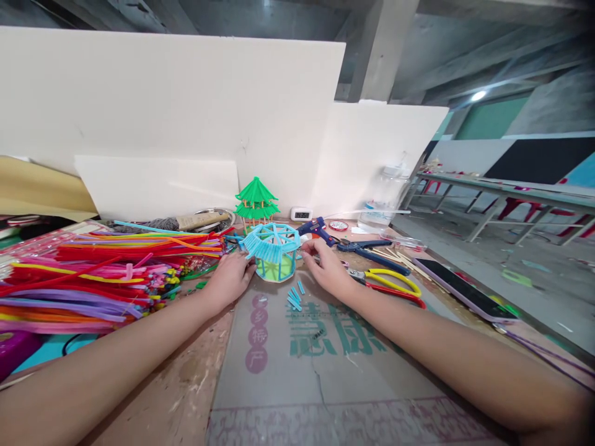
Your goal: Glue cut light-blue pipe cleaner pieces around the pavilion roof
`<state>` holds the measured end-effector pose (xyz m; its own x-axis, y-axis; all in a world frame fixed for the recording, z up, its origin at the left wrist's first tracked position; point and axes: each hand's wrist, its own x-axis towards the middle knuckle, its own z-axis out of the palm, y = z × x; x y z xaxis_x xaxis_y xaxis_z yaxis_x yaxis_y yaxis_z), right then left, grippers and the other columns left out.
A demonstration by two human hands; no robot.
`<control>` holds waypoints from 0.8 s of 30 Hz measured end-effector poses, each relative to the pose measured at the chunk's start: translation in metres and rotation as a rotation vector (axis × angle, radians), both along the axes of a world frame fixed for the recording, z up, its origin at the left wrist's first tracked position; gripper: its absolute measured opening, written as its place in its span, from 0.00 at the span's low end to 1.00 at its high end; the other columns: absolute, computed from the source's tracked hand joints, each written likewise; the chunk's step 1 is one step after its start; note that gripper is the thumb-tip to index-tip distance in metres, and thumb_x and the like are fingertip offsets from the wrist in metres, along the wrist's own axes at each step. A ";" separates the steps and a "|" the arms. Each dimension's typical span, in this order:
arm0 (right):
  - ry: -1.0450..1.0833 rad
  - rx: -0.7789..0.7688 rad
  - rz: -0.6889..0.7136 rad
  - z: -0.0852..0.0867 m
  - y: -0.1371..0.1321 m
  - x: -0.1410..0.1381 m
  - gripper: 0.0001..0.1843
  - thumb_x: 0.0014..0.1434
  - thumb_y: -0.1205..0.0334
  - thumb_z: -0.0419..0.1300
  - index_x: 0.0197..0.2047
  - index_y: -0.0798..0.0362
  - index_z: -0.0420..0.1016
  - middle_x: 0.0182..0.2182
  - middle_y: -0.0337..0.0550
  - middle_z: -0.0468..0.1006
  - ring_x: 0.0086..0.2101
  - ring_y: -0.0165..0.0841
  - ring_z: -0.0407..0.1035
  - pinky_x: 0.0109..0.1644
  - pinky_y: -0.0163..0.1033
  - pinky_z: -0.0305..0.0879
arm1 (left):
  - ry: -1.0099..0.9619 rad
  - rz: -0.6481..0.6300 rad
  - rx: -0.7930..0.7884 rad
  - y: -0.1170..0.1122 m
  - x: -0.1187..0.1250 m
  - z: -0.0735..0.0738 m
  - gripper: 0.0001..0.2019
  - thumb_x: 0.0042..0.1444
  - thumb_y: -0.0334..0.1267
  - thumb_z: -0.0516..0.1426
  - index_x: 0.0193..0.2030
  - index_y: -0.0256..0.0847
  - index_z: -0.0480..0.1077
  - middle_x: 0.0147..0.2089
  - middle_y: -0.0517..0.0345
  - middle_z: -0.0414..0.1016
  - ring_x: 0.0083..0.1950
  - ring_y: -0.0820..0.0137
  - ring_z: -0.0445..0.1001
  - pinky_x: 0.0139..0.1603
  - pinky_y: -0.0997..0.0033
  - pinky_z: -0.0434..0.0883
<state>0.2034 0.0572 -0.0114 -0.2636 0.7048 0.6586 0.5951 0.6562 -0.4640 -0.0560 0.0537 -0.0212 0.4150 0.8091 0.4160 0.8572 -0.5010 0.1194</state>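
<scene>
A small model pavilion (277, 253) made of light-blue pipe-cleaner pieces stands at the middle of the table, on a green round base. Its roof is covered with strips on the left front, while open spokes show elsewhere. My left hand (231, 275) has curled fingers against its left side, gripping it near the roof edge and base; part of the grip is hidden. Just off the right side is my right hand (329, 267), thumb and forefinger apart, with nothing visible between them. Several short blue pieces (294, 297) lie in front of the model on a printed grey board (279, 390).
Colourful pipe cleaners (83, 279) are heaped at left. A green pagoda model (256, 201) and a small clock (301, 214) stand behind. To the right are a glue gun (318, 230), yellow-and-red-handled pliers (393, 285), dark-handled pliers (372, 251), a phone (460, 288) and a plastic bottle (385, 198).
</scene>
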 end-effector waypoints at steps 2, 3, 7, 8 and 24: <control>0.014 -0.013 -0.009 -0.001 0.002 0.000 0.05 0.61 0.63 0.52 0.40 0.53 0.67 0.34 0.43 0.72 0.36 0.35 0.66 0.42 0.42 0.64 | 0.005 -0.002 -0.002 0.000 0.000 -0.001 0.11 0.64 0.38 0.48 0.41 0.39 0.71 0.45 0.45 0.76 0.49 0.57 0.73 0.49 0.57 0.69; 0.023 -0.019 -0.014 -0.001 0.003 0.000 0.05 0.61 0.63 0.52 0.40 0.53 0.67 0.34 0.43 0.73 0.36 0.35 0.67 0.42 0.42 0.65 | 0.006 0.001 -0.003 0.000 0.000 -0.001 0.11 0.64 0.38 0.48 0.41 0.38 0.71 0.45 0.45 0.76 0.49 0.57 0.73 0.49 0.56 0.69; 0.059 -0.042 -0.031 0.000 0.005 0.002 0.06 0.63 0.61 0.50 0.39 0.52 0.66 0.35 0.43 0.74 0.35 0.34 0.68 0.41 0.42 0.66 | -0.029 0.019 -0.012 -0.003 0.001 0.002 0.11 0.62 0.36 0.49 0.42 0.38 0.71 0.46 0.44 0.76 0.48 0.57 0.74 0.49 0.57 0.70; 0.065 -0.046 -0.031 0.000 0.005 0.003 0.06 0.63 0.61 0.50 0.40 0.52 0.66 0.35 0.43 0.73 0.36 0.34 0.68 0.42 0.42 0.66 | -0.047 0.021 -0.018 -0.005 0.001 0.004 0.11 0.62 0.35 0.49 0.43 0.38 0.71 0.46 0.44 0.76 0.48 0.58 0.74 0.48 0.58 0.70; -0.016 -0.085 -0.008 -0.001 0.004 0.002 0.08 0.63 0.58 0.52 0.42 0.52 0.66 0.36 0.45 0.74 0.37 0.38 0.68 0.42 0.45 0.65 | 0.021 0.182 -0.273 -0.018 -0.056 0.118 0.12 0.57 0.40 0.54 0.40 0.41 0.78 0.37 0.56 0.80 0.35 0.65 0.74 0.36 0.71 0.66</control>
<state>0.2054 0.0611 -0.0124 -0.2680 0.7602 0.5918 0.6075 0.6101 -0.5086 -0.1121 0.0354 0.0968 0.2594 0.9513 0.1668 0.9334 -0.2912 0.2096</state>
